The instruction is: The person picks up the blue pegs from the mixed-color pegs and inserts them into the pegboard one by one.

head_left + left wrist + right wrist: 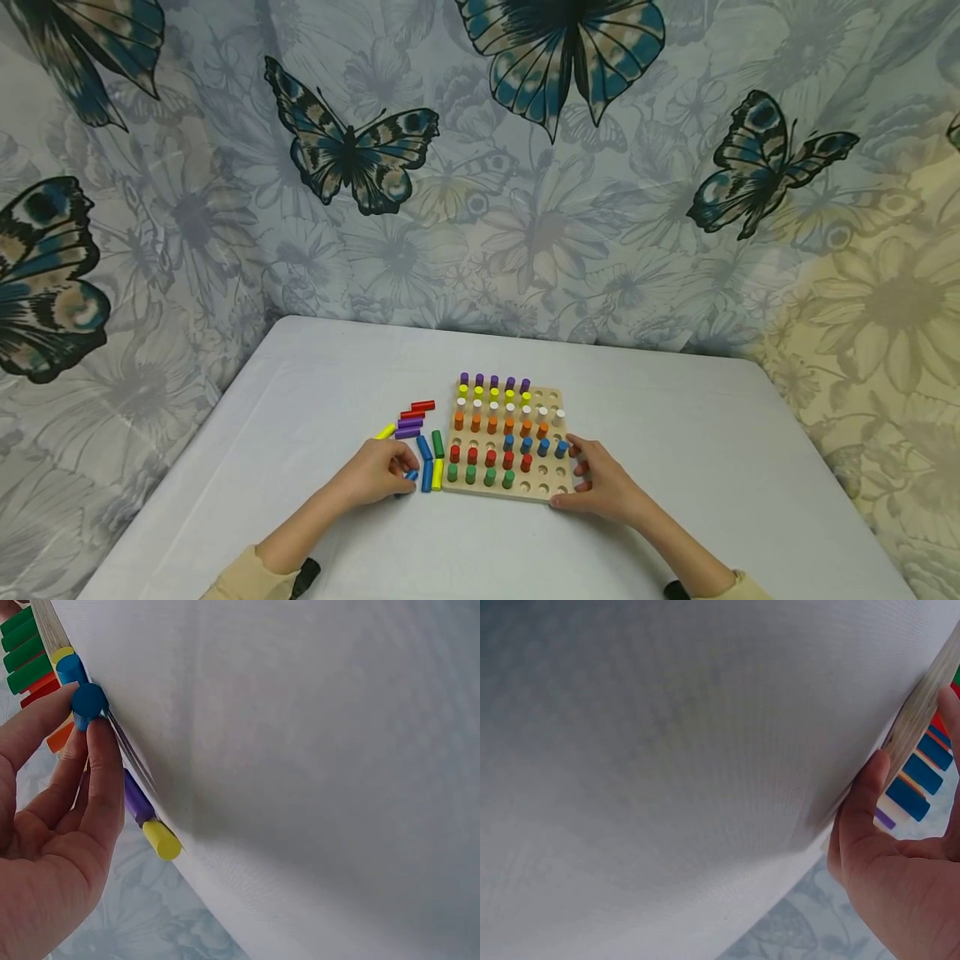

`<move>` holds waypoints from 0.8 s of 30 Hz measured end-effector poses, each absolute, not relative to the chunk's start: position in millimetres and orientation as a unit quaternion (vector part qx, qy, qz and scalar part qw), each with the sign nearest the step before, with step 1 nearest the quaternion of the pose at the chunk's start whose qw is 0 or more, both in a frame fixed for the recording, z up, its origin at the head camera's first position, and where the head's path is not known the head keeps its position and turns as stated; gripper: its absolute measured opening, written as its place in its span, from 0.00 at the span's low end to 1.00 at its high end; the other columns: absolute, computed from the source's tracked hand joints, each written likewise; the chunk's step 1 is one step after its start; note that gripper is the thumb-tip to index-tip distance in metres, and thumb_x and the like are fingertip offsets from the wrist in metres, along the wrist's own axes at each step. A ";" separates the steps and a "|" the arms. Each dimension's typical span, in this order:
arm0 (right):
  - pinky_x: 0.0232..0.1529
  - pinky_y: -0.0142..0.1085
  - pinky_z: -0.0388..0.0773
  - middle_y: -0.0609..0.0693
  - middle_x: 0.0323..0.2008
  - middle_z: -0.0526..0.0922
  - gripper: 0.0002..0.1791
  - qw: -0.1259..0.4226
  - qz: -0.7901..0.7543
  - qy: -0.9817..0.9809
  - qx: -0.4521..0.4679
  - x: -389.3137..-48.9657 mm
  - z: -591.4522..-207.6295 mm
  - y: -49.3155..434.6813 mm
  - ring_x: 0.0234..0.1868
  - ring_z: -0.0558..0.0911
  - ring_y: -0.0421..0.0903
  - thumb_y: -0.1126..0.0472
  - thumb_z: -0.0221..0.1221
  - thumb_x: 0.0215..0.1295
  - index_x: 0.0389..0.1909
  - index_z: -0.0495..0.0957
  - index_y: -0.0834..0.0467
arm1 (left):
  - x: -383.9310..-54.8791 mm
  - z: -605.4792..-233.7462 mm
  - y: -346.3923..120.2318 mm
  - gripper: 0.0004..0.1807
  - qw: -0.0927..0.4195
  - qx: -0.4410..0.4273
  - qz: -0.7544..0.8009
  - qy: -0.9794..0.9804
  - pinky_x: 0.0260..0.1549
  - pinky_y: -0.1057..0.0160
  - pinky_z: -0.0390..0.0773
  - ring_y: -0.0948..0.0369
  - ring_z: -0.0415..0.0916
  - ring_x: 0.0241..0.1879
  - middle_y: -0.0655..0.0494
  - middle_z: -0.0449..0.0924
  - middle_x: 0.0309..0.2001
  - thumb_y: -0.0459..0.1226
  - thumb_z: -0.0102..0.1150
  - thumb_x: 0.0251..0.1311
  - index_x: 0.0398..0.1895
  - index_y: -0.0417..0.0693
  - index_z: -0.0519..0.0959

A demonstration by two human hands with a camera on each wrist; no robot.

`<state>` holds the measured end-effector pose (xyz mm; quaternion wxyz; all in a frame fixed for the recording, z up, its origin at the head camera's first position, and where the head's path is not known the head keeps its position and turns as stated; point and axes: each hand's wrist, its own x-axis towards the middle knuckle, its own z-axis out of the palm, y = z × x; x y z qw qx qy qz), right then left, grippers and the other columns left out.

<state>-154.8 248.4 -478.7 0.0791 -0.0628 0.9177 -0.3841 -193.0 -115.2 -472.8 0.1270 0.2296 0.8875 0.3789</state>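
My left hand (378,473) pinches a blue peg (90,700) between thumb and fingers, just left of the loose pegs. In the left wrist view the peg's round end faces the camera. A wooden pegboard (480,491) lies on the white table with rows of upright purple, yellow, white, orange, blue, red and green pegs. My right hand (606,487) holds the board at its near right corner, thumb at the front edge and fingers along the right side. The right wrist view shows these fingers against the board's wooden side (915,720).
Loose pegs lie left of the board: red (423,406), purple (408,433), yellow (437,475), blue (427,477) and green (438,444). A butterfly-patterned cloth (487,250) hangs behind the white-covered table (675,417).
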 end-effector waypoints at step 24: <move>0.34 0.28 0.75 0.52 0.48 0.67 0.55 0.091 -0.378 0.920 -0.055 -156.6 -479.0 248.1 0.40 0.67 0.45 0.49 0.74 0.37 0.65 0.56 0.65 | -194.9 -473.1 -120.1 0.12 0.129 0.198 0.420 0.876 0.24 0.69 0.74 0.62 0.70 0.26 0.59 0.73 0.26 0.35 0.69 0.46 0.34 0.44 0.78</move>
